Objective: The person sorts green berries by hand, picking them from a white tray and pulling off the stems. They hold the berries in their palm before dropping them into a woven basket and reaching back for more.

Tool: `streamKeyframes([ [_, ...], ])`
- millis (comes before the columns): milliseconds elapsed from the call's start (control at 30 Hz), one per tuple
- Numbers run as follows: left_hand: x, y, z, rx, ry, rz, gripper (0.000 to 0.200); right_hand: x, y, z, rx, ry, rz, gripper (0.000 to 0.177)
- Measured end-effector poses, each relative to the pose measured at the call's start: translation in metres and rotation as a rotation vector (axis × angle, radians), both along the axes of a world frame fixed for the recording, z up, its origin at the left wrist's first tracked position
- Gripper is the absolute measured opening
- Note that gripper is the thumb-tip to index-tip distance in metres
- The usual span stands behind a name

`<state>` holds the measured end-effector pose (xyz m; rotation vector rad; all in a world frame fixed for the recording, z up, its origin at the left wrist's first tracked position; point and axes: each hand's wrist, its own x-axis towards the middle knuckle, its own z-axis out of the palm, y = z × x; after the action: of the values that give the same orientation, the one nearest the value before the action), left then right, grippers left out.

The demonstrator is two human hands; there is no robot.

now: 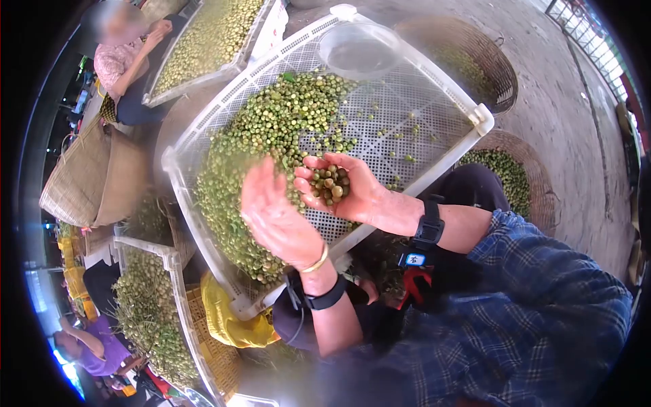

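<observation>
My right hand (352,186) is turned palm up and cupped around a small heap of round green-brown fruits (330,184). To its left, my left hand (274,214) is raised with its fingers stretched out, slightly blurred, and nothing shows in it. Both hands are above a white perforated plastic tray (434,146). A thick layer of small round green fruits (278,112) covers the tray's left side, while a few lie scattered on the right. At the tray's far end sits a shallow clear bowl (359,51).
Woven baskets with green fruits stand at the right (502,64) and nearer me (542,183). Another crate (152,315) of stemmed fruits lies at lower left, by a yellow bag (230,319). Two people (122,71) (102,346) sit to the left.
</observation>
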<state>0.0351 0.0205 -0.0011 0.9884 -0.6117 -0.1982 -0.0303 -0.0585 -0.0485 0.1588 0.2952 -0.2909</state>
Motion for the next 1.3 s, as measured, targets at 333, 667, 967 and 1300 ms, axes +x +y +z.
streamKeyframes([
  [333, -0.001, 0.008, -0.012, 0.807, -0.776, 0.064, 0.021, 0.003, 0.003, -0.001, -0.148, 0.186, -0.062, 0.03],
  [667, -0.011, 0.001, -0.028, 1.023, -1.072, 0.197, 0.007, 0.002, 0.013, -0.003, -0.112, 0.296, -0.081, 0.028],
  [967, 0.006, 0.003, -0.032, 0.683, -0.383, 0.031, 0.007, -0.004, 0.006, -0.001, -0.165, 0.299, 0.005, 0.022],
  [1300, 0.017, 0.015, -0.032, 0.632, -0.101, -0.054, 0.012, -0.006, 0.007, 0.001, -0.442, 0.202, 0.129, 0.019],
])
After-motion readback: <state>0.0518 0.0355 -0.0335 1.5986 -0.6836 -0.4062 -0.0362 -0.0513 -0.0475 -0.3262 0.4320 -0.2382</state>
